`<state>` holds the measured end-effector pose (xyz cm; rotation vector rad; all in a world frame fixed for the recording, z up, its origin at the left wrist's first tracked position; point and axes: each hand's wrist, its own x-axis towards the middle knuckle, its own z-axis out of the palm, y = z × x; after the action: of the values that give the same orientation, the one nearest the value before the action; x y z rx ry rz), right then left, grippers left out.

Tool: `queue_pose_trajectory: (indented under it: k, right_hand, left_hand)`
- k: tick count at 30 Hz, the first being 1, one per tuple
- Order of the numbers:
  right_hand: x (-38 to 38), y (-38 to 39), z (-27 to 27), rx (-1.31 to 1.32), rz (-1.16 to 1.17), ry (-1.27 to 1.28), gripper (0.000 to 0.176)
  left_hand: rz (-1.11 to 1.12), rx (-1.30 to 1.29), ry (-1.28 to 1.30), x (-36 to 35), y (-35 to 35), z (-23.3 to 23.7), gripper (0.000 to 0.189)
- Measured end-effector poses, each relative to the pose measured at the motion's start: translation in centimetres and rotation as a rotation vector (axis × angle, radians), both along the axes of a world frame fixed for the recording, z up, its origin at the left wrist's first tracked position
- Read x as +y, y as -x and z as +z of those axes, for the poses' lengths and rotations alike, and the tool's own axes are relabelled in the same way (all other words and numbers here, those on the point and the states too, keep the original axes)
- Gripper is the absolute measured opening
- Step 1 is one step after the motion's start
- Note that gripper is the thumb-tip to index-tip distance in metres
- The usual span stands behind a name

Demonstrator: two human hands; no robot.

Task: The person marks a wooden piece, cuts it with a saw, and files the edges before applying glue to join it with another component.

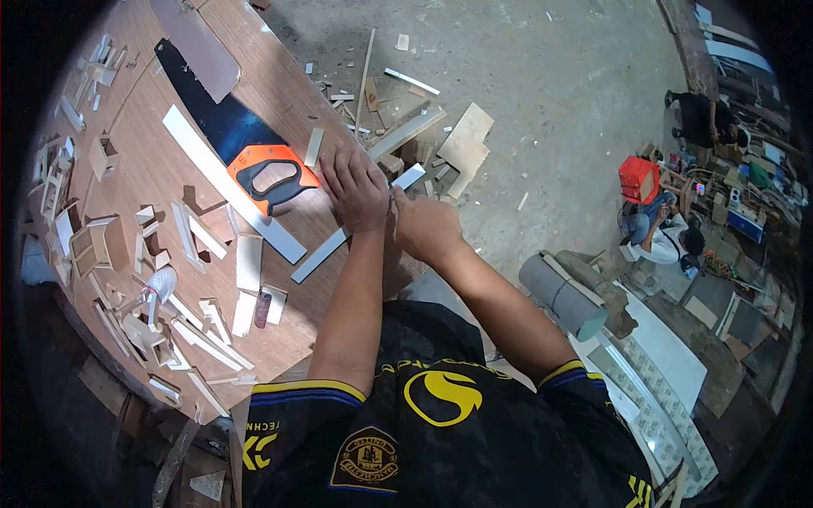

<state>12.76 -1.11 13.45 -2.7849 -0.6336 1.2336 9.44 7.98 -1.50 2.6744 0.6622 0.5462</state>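
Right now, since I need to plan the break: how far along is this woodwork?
Done: many small cut pieces lie on the table, offcuts on the floor. In hand: the left hand presses a white strip at the table edge, the right hand close beside it; the saw lies idle. Left: that strip and a longer strip look uncut.

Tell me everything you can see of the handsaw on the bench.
The handsaw lies flat on the wooden bench, and no hand holds it. Its long, tapering blade looks dark blue-black and points to the far left. The closed-loop handle is orange with a black grip. A long white strip runs along its near side, meeting the handle. The left hand rests just right of the handle; whether they touch cannot be told.
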Motion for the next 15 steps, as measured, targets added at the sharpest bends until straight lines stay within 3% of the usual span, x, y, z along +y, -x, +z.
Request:
queue_pose_trajectory:
  k: [15]
  right_hand:
    - [0.3, 0.6, -0.3, -0.133, 0.149, 0.086, 0.044]
  left_hand:
    - [0.113, 0.094, -0.067, -0.5, -0.9, -0.3, 0.034]
